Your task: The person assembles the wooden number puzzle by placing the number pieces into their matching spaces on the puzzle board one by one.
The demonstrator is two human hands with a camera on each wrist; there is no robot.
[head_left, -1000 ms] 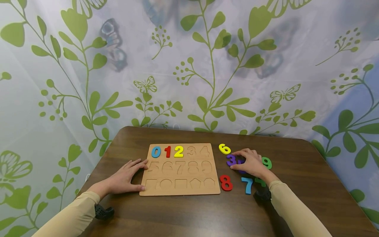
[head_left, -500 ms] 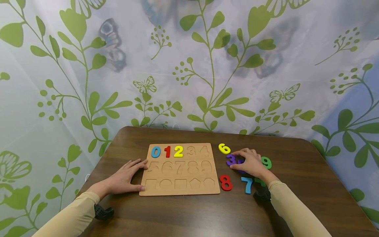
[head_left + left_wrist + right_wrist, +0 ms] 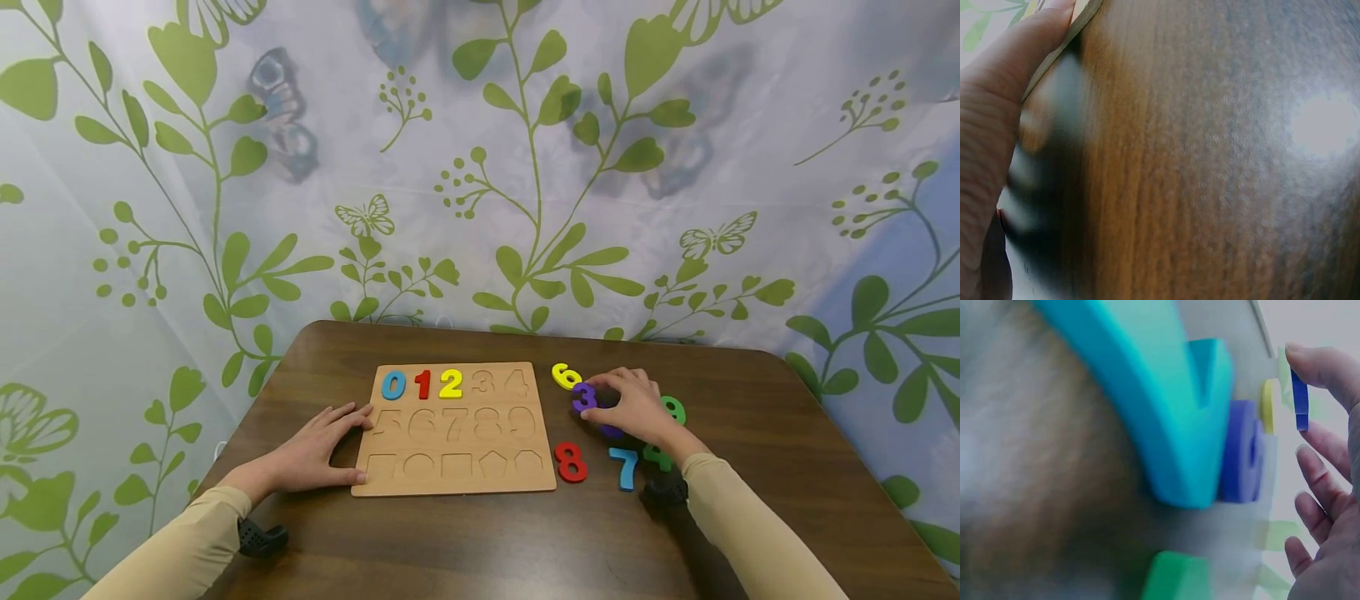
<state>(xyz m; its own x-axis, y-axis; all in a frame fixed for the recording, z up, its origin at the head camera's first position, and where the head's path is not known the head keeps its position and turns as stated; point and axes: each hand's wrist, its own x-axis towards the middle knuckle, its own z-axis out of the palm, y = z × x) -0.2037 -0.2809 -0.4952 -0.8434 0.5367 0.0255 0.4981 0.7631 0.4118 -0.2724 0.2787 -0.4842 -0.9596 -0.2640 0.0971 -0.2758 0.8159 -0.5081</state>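
Observation:
My right hand (image 3: 632,408) pinches a purple number 3 (image 3: 584,397) between thumb and forefinger. In the right wrist view the purple 3 (image 3: 1299,400) is seen edge-on, held apart from the table pieces. Under the hand lies another purple number (image 3: 611,431), mostly hidden. My left hand (image 3: 318,450) rests with spread fingers at the left edge of a wooden puzzle board (image 3: 465,479). Blue 0 (image 3: 393,385), red 1 (image 3: 423,384) and yellow 2 (image 3: 451,384) sit in the board's top row. The left thumb (image 3: 1041,31) touches the board's edge in the left wrist view.
Around the right hand lie a yellow 6 (image 3: 566,377), a green 9 (image 3: 673,409), a red 8 (image 3: 572,462), a blue 7 (image 3: 624,468) and a green 4 (image 3: 658,458). The brown table (image 3: 465,550) backs onto a leaf-patterned curtain (image 3: 420,250).
The purple 3 has risen slightly off its former spot in my right hand's pinch, showing more of the table pieces below. My left hand stays on the board's edge.

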